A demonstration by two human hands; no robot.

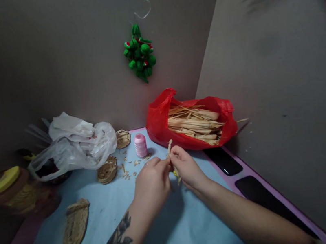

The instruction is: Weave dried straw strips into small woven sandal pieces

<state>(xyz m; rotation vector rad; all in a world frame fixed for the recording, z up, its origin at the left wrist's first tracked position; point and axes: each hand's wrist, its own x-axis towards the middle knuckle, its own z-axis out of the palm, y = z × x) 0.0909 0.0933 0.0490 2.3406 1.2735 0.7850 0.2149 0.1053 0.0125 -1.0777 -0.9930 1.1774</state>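
My left hand (151,181) and my right hand (188,167) meet over the blue-covered table, fingers pinched together. Between them they grip a thin twisted strip of pale dried straw (169,145); its upper end sticks up above my fingertips and a lower bit shows beneath. A small yellow thing (175,173) peeks out just under my fingers, too hidden to name. Behind my hands stands a spool of pink thread (140,145). The red plastic bag (159,124) lies at the back right, its mouth showing a bundle of dried straw (196,124).
Left of the spool are a small woven bowl (107,170) and another woven piece (122,138), with straw scraps around. A woven slipper-shaped piece (76,226) lies front left. White plastic bag (74,148) sits back left. Two black phones (225,161) line the right edge; a green ornament (140,55) hangs above.
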